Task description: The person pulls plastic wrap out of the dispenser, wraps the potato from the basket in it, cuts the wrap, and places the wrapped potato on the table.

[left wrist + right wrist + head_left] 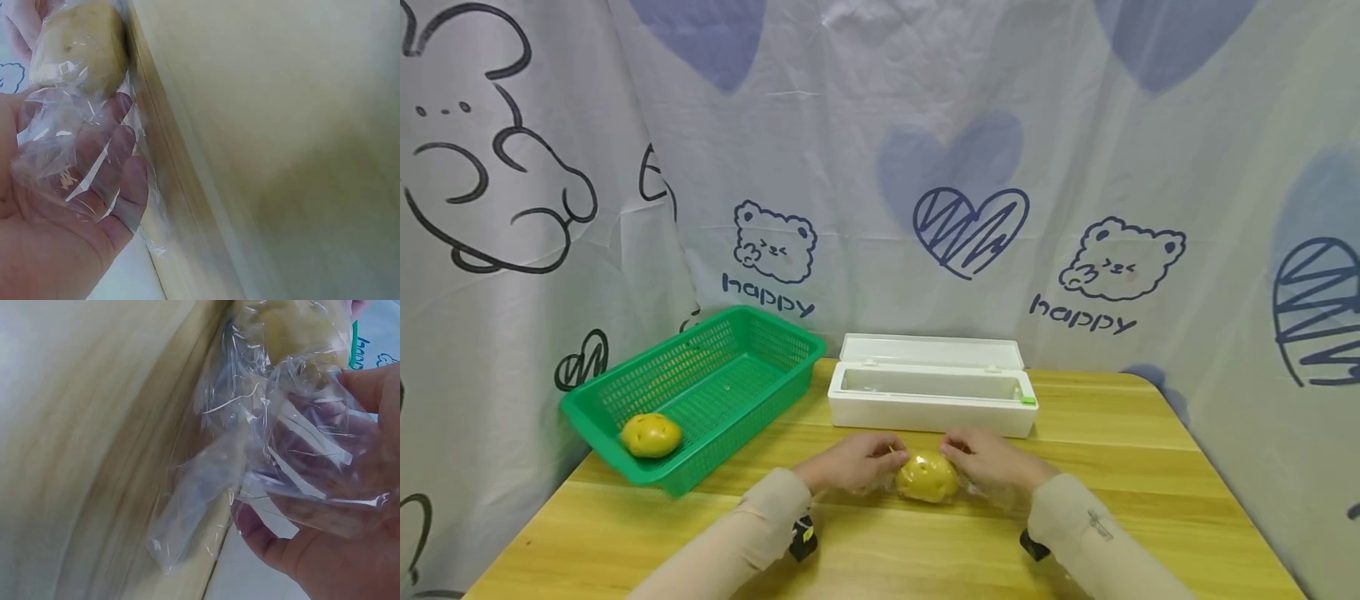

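Note:
A yellow potato (927,477) lies on the table in front of me, wrapped in clear cling film. My left hand (859,461) is at its left side and pinches the film close to the potato. In the left wrist view, loose film (62,147) bunches over the curled fingers (133,178). On the potato's right side my right hand (996,461) pinches the film too. A crumpled end of the film (200,487) hangs past that hand in the right wrist view. Part of each grip is hidden under the shiny film.
Just behind the hands stands a white cling film box (932,414), its lid (932,351) raised and a green piece (1028,401) at its right end. To the left is a green basket (775,400) holding another potato (651,436). A printed curtain (865,308) hangs behind the wooden table (1120,467).

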### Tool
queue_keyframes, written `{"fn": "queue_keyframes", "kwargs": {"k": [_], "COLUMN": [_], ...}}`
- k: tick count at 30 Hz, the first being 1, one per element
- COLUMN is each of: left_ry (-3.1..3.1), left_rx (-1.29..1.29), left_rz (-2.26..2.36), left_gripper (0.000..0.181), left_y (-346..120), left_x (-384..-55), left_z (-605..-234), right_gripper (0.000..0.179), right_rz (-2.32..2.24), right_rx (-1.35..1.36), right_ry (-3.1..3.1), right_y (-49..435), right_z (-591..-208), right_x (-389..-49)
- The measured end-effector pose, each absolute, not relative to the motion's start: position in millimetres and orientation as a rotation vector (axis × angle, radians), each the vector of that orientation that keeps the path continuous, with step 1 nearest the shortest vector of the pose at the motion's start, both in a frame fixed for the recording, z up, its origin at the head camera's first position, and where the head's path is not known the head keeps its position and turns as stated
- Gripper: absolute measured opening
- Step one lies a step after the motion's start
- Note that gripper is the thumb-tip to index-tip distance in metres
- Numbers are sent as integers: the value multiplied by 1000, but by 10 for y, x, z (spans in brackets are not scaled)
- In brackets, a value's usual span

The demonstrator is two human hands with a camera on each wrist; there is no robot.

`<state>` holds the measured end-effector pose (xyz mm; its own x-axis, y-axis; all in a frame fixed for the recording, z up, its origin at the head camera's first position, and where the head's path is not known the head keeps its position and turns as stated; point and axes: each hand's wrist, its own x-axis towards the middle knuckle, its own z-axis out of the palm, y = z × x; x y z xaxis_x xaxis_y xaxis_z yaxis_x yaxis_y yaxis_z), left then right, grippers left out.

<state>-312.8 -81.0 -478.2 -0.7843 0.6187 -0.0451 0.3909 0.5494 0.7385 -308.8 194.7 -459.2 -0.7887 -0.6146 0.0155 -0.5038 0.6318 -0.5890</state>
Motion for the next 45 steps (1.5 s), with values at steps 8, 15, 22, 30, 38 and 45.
{"fn": "queue_keyframes", "kwargs": {"k": [8, 15, 22, 30, 38, 45], "left_ry": [2591, 2704, 2799, 2985, 3003, 2914], "left_rx": [854, 944, 951, 1151, 1202, 1133], "left_rz": [1030, 1015, 925, 562, 601, 750], "left_gripper": [36, 25, 29, 57, 57, 57], "left_y": [-759, -730, -723, -679, -689, -658], "left_x": [-3209, -3250, -3241, -3142, -3164, -3189], "left_z": [-4748, -4756, -4772, -4730, -4827, -4857], "right_gripper": [37, 35, 38, 67, 61, 63], "right_rz": [-871, -854, -731, -519, -522, -603], "right_rx": [-1095, -1058, -950, -948, -1010, -1072], "right_ry": [2735, 2741, 2857, 2913, 2953, 2893], "right_y": [2020, 2032, 2017, 1954, 1946, 1990], "right_z": [-4758, -4711, -4558, -4559, -4664, -4629], "right_x": [-3304, -3306, -3125, -3027, -3023, -3040]}}
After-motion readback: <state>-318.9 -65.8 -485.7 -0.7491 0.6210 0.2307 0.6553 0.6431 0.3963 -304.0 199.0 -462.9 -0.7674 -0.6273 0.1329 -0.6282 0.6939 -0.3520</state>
